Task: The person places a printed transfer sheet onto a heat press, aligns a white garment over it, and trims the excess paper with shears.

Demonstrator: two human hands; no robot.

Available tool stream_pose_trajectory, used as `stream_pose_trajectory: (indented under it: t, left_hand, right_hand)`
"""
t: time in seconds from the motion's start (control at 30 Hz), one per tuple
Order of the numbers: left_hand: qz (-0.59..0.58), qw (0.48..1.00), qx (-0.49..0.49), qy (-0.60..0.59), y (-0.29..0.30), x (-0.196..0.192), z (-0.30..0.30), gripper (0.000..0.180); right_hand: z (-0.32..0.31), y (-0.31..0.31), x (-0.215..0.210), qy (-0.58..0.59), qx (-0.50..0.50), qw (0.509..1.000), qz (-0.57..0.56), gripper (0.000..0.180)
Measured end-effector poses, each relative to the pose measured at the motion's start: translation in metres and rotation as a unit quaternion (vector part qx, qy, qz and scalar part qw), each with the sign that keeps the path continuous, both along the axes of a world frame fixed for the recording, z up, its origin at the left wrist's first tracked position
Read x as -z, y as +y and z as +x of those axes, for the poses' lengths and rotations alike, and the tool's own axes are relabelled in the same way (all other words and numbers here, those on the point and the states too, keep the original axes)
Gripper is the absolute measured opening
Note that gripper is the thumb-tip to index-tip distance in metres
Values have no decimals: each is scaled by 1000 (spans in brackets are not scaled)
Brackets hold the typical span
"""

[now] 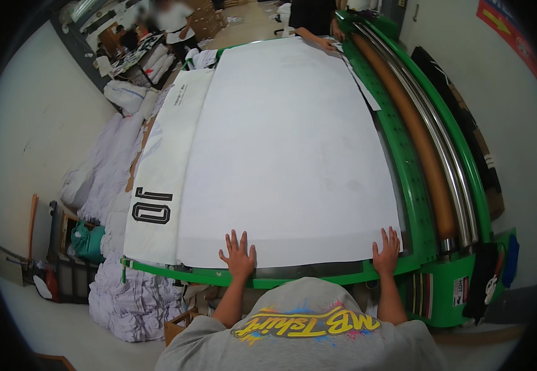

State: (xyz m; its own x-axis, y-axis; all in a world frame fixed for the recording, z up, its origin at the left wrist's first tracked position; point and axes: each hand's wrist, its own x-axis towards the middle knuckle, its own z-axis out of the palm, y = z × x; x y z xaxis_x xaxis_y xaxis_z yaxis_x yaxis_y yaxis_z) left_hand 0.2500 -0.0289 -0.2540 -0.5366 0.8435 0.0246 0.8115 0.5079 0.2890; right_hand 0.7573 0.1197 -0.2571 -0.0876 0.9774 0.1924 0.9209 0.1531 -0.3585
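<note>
A large white sheet (287, 142) lies flat over the table of a green-framed roller machine (426, 247). My left hand (239, 258) rests palm down on the sheet's near edge, fingers spread. At the near right corner, my right hand (386, 252) also lies flat with its fingers apart, at the sheet's edge. Neither hand grips anything. Along the left runs a strip of white material (163, 161) with black printing, partly beneath the sheet. Across the far end, a co-worker's hand (325, 44) touches the sheet's far right corner.
A brown roller (414, 105) and shiny metal rollers (444, 136) line the right side. Bundled white fabric (129, 303) is piled on the left floor, near a teal bag (87, 241). Narrow white strips (362, 86) lie along the sheet's far right edge. Another person (176, 21) stands farther back.
</note>
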Motion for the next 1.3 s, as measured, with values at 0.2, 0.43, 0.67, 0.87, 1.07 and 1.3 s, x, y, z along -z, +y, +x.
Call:
stream_pose_trajectory:
  t: [0.2, 0.43, 0.67, 0.87, 1.07, 1.3]
  left_hand:
    - [-8, 1000, -3, -8, 2, 0, 0, 67]
    - [-15, 1000, 3, 4, 3, 4, -2, 66]
    - [-8, 1000, 9, 5, 2, 6, -2, 67]
    - [-8, 1000, 7, 19, 1, 7, -2, 66]
    - [-27, 1000, 5, 15, 8, 3, 1, 67]
    - [-63, 995, -11, 71, -1, 20, -2, 65]
  right_hand:
    - [-1, 0, -2, 3, 6, 1000, 1, 65]
    - [1, 0, 0, -11, 4, 1000, 13, 64]
    - [0, 0, 2, -12, 11, 1000, 10, 63]
    - [2, 2, 3, -3, 5, 1000, 12, 64]
    - [3, 1, 4, 10, 3, 1000, 20, 65]
    - [26, 7, -16, 29, 71, 995, 60, 65]
